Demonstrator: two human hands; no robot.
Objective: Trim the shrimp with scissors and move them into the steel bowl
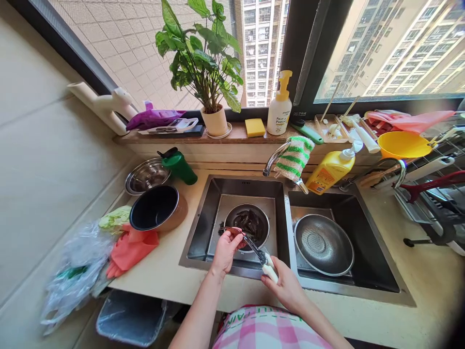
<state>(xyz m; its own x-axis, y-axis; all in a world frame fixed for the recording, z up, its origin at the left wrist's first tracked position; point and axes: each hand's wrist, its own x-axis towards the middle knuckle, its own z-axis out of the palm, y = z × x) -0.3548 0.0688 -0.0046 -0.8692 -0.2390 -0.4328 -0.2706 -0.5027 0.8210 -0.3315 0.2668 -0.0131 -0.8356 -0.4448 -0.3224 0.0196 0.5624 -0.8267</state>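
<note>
My left hand (227,249) pinches a slim, dark reddish-brown piece (232,230) over the left sink basin. In my right hand (285,286) are scissors (268,266) with white handles, gripped at the handles. Their dark blades slant up and left, their tip close to the left fingers; whether they touch the piece cannot be made out. Below both hands, a round metal bowl (268,228) rests in the left basin (225,201). Several dark, glossy, elongated pieces (250,223) lie in it, too dark to name. My left hand partly covers the bowl's near side.
A perforated metal strainer (319,245) sits in the right basin. The faucet (271,165) carries a striped cloth (296,157). On the left counter are a dark-lined pot (178,208), a green bottle (181,167) and coral gloves (132,249). A lined bin (131,320) stands below the counter edge.
</note>
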